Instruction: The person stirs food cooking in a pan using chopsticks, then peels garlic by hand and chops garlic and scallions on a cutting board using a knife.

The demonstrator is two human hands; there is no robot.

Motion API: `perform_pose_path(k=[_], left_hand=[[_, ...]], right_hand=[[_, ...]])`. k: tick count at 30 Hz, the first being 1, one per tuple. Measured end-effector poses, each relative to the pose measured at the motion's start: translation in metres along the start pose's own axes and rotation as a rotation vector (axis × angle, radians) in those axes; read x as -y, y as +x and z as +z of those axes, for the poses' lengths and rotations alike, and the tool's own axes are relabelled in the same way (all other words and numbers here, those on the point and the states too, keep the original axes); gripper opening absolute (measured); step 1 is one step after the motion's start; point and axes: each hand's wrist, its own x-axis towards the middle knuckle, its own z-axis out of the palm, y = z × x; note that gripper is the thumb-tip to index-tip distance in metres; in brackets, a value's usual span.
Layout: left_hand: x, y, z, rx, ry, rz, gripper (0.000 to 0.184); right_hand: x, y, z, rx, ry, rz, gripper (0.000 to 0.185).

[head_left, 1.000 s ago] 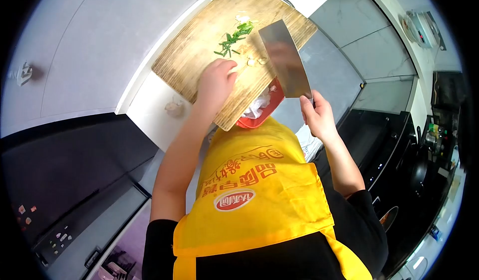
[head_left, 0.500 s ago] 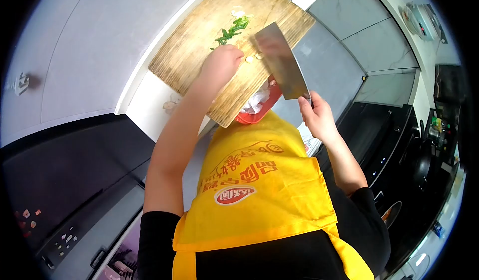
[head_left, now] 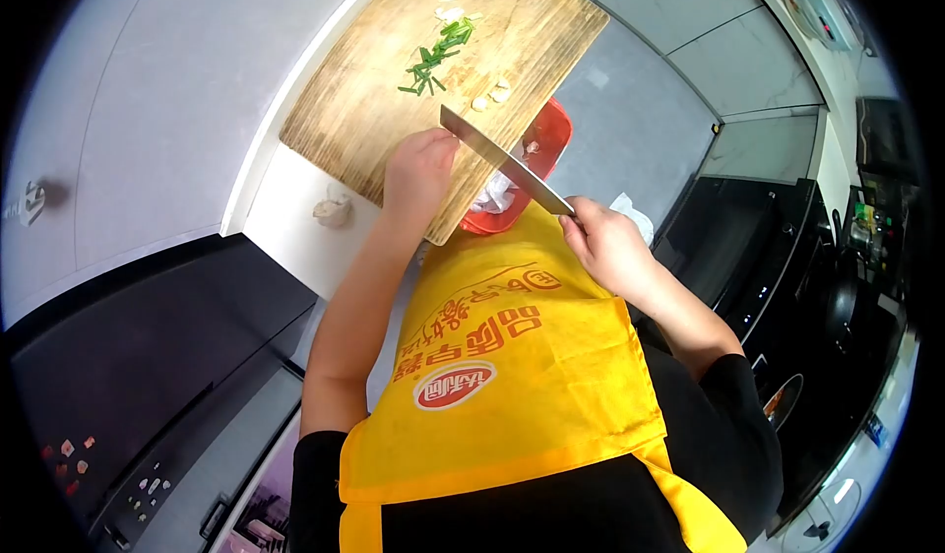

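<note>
My right hand grips the handle of a cleaver. The blade is turned nearly edge-on, its far end over the wooden cutting board. Close to that end, my left hand rests on the board with its fingers bent together. Whatever they hold, if anything, is hidden. Beyond the blade lie garlic cloves. Cut green scallion pieces form a strip farther up the board, with some pale slices at its top end.
A red bin with white plastic inside stands below the board's right edge. What looks like a garlic bulb sits on the white counter at left. A black stove is at right.
The cleaver has swung left and down, from showing its broad face to nearly edge-on, beside my left hand. My left hand has drawn back from the scallion pieces toward the board's near edge.
</note>
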Motion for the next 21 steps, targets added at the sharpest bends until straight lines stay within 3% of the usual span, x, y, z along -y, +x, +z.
perform_pose_path(k=[8, 15, 17, 19, 21], left_hand=[[-0.003, 0.0, -0.003, -0.022, -0.028, -0.011, 0.006], [0.002, -0.006, -0.02, 0.166, 0.033, -0.127, 0.008], [0.005, -0.005, -0.022, 0.168, 0.019, -0.151, 0.008], [0.004, -0.003, -0.025, 0.152, -0.228, -0.351, 0.01], [0.0, 0.004, -0.028, 0.162, -0.231, -0.363, 0.012]], right_hand=[[0.011, 0.004, -0.01, 0.086, -0.203, -0.036, 0.015], [0.0, 0.005, 0.018, -0.002, -0.365, -0.089, 0.014], [0.001, 0.002, 0.017, -0.042, -0.313, -0.095, 0.015], [0.0, 0.0, 0.017, -0.078, -0.258, -0.111, 0.016], [-0.006, -0.003, 0.015, -0.116, -0.086, -0.094, 0.017]])
